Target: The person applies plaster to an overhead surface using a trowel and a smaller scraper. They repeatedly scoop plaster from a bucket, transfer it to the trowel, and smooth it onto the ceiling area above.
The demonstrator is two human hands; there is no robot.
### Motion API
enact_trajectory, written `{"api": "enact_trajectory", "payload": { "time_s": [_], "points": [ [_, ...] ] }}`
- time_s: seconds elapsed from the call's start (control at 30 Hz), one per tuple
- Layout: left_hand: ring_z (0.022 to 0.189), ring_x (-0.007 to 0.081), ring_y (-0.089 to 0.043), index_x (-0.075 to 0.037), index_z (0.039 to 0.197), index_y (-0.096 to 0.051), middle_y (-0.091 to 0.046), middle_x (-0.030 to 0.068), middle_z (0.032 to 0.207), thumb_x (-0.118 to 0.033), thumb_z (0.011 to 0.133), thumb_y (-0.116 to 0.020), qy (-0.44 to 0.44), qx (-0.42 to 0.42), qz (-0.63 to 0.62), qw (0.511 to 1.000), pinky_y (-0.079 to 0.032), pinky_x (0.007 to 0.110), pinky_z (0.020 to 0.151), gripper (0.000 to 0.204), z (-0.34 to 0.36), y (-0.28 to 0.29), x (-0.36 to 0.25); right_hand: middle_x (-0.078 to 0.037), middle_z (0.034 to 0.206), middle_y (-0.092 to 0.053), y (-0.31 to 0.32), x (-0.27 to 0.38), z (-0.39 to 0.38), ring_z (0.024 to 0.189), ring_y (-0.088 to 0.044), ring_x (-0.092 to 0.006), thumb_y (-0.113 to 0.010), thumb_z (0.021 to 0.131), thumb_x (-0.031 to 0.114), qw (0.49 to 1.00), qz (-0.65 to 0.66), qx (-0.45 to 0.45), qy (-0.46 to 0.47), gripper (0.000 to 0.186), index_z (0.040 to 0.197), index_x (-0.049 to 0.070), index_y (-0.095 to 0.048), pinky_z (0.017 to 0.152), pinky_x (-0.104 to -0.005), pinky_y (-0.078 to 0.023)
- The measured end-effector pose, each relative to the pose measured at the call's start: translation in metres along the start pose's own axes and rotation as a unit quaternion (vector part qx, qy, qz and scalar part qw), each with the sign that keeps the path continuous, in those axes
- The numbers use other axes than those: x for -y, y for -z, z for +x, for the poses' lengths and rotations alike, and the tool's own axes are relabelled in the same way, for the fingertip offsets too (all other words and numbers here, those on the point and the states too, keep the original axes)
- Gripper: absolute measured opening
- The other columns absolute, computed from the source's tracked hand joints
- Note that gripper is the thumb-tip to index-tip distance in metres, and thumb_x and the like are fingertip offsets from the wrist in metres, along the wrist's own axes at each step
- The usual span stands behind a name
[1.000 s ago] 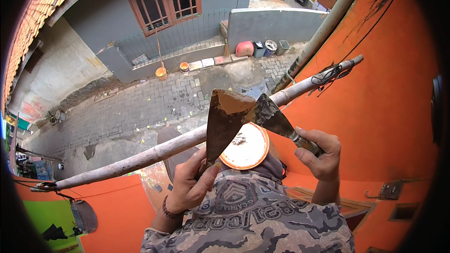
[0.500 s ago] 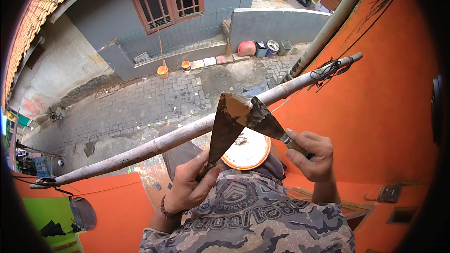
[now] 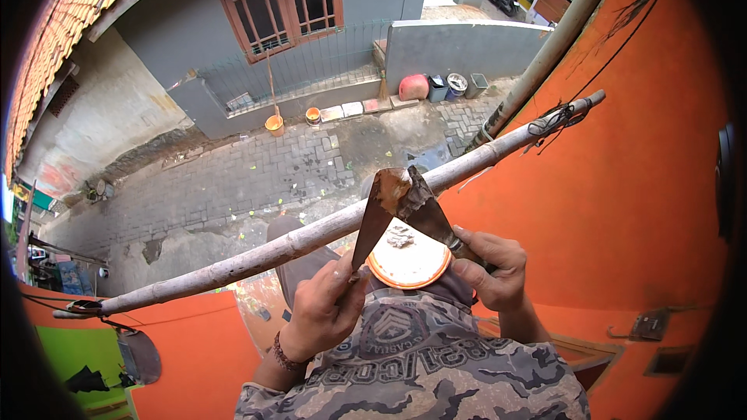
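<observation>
My left hand [image 3: 327,307] grips the handle of a wide putty knife [image 3: 377,218], its blade pointing up and away from me. A second putty knife [image 3: 433,222] is in my right hand [image 3: 496,268], its dark, paste-smeared blade leaning left. The two blade ends meet over the bamboo pole, with tan paste showing on the left one. Below them an orange-rimmed bucket [image 3: 412,285] sits near my lap, holding white material with a greyish lump on top. The hands partly hide both handles.
A bamboo pole [image 3: 288,247] crosses in front of me, tied to an upright pole [image 3: 537,70] at right. An orange wall [image 3: 622,210] rises on my right. Far below lies a paved lane [image 3: 233,179] with buckets [image 3: 274,124] along a grey house wall.
Both hands have drawn closer together, the right one moving left. The putty knives now stand steeper, with their blade ends close against each other and slightly lower in view.
</observation>
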State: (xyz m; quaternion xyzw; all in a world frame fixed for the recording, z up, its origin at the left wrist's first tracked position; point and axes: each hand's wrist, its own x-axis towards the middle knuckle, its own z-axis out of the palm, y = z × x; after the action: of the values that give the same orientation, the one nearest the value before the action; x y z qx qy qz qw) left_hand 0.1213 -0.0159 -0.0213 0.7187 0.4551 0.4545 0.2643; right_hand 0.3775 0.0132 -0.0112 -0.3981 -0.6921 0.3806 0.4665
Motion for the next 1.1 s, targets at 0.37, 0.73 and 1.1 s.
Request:
{"api": "enact_trajectory", "payload": {
  "time_s": [0.37, 0.73, 1.1],
  "points": [
    [0.056, 0.0234, -0.059, 0.004, 0.126, -0.056, -0.06, 0.0112, 0.077, 0.002, 0.079, -0.067, -0.078, -0.026, 0.139, 0.987, -0.047, 0.034, 0.049, 0.048, -0.001, 0.004, 0.005, -0.01, 0.08, -0.067, 0.001, -0.003, -0.008, 0.067, -0.059, -0.008, -0.065, 0.081, 0.0, 0.969, 0.214, 0.018, -0.12, 0.043, 0.12, -0.017, -0.057, 0.06, -0.0208, -0.046],
    [0.057, 0.02, -0.057, 0.001, 0.128, -0.057, -0.058, 0.0081, 0.074, 0.001, 0.079, -0.067, -0.119, -0.026, 0.217, 0.969, -0.046, 0.032, 0.05, 0.05, -0.006, 0.014, 0.01, -0.005, 0.068, -0.056, 0.016, 0.017, -0.007, 0.048, -0.043, -0.0058, -0.064, 0.086, 0.007, 0.877, 0.387, 0.046, -0.28, 0.045, 0.127, -0.012, -0.055, 0.042, -0.0215, -0.03],
    [0.057, 0.0227, -0.058, 0.0, 0.126, -0.058, -0.058, 0.0102, 0.072, 0.006, 0.076, -0.066, -0.13, -0.011, 0.244, 0.961, -0.045, 0.034, 0.05, 0.051, -0.011, 0.026, 0.023, -0.005, 0.066, -0.056, 0.038, 0.01, -0.01, 0.048, -0.044, -0.0061, -0.065, 0.082, 0.014, 0.853, 0.421, 0.046, -0.305, 0.05, 0.124, -0.011, -0.058, 0.041, -0.0216, -0.031]
  ]
}}
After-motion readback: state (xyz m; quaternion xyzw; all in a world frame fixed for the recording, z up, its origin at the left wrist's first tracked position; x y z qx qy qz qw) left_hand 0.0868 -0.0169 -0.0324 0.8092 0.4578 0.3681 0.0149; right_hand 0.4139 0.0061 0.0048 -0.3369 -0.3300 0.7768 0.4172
